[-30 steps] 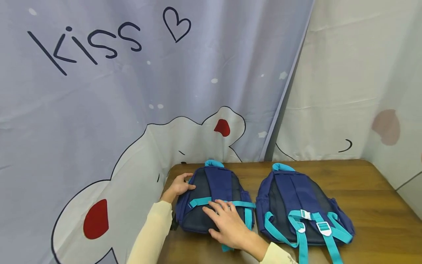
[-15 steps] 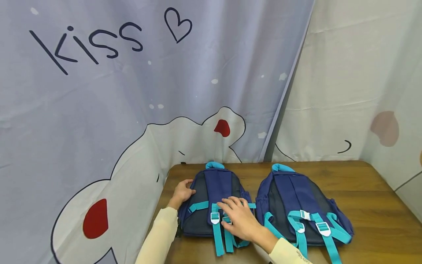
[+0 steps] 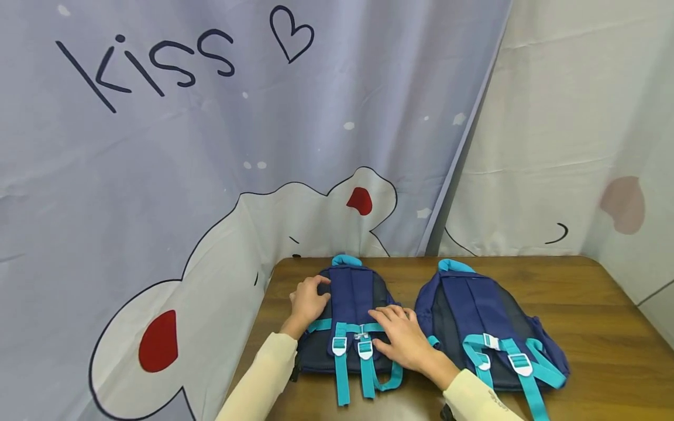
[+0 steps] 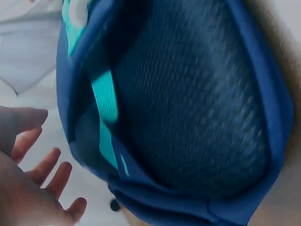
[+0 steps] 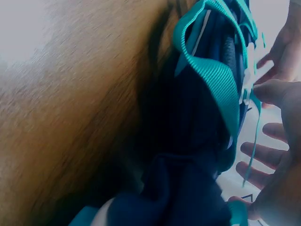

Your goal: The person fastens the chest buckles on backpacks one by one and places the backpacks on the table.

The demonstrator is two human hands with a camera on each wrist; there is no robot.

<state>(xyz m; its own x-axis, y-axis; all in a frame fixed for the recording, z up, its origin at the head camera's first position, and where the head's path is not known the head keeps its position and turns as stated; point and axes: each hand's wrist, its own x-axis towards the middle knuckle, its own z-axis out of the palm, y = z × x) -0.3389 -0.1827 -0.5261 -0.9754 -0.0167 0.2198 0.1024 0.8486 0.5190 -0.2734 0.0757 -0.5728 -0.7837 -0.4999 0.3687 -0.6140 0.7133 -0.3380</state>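
Across the lower half of the frame, the table (image 3: 579,304) carries two navy backpacks lying strap-side up; the left backpack (image 3: 350,318) sits close to the table's left edge, so a sideways shove could slide it off. Both hands lie flat with relaxed fingers, gripping nothing: the left hand (image 3: 307,301) on the bag's upper left side, the right hand (image 3: 402,342) on its lower right. The loose teal straps (image 3: 353,365) could snag fingers and twist.

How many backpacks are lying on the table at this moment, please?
2: one backpack at the table's left end under both hands, the other backpack beside it toward the middle. No others show.
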